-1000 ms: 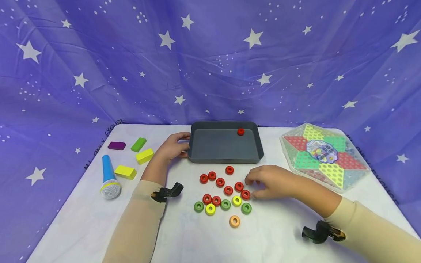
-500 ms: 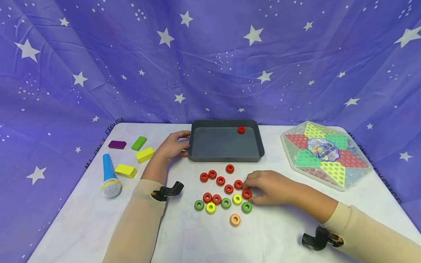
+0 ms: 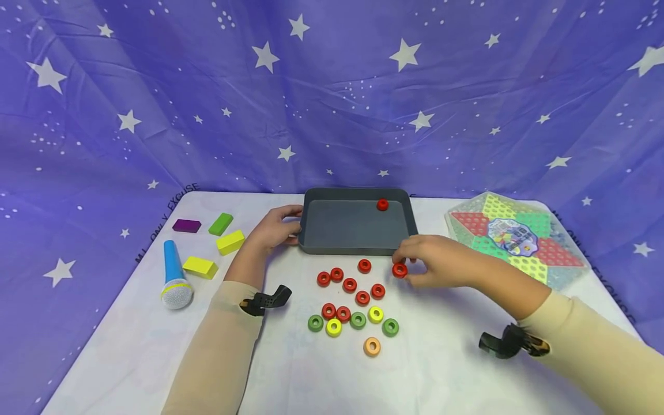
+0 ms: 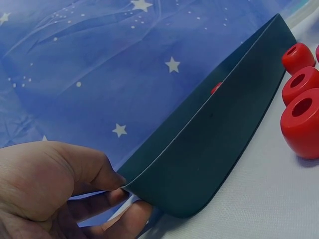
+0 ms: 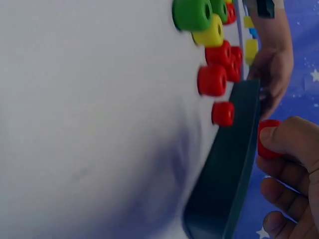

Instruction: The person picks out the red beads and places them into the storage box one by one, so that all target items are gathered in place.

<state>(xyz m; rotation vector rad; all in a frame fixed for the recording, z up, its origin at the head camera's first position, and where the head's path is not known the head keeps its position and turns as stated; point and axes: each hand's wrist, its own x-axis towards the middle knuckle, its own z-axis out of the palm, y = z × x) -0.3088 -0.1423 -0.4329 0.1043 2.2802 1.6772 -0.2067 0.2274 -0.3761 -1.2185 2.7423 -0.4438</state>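
Your twelve-o'clock tray holds one red bead, eight reds outside, right grip pinching another bead, left grip relaxed.

Tray: dark grey. Beads: red, green, yellow, one orange. Blocks: purple, green, yellow. Microphone: blue, yellow band, silvery head. Game board: red, yellow, green triangles. Backdrop: violet-blue, bears white stars, dots.

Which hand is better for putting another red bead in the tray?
Probably the right hand: it pinches a red bead near the front right corner of the tray. The left hand touches the tray's left side and holds no bead, so it seems better for steadying.
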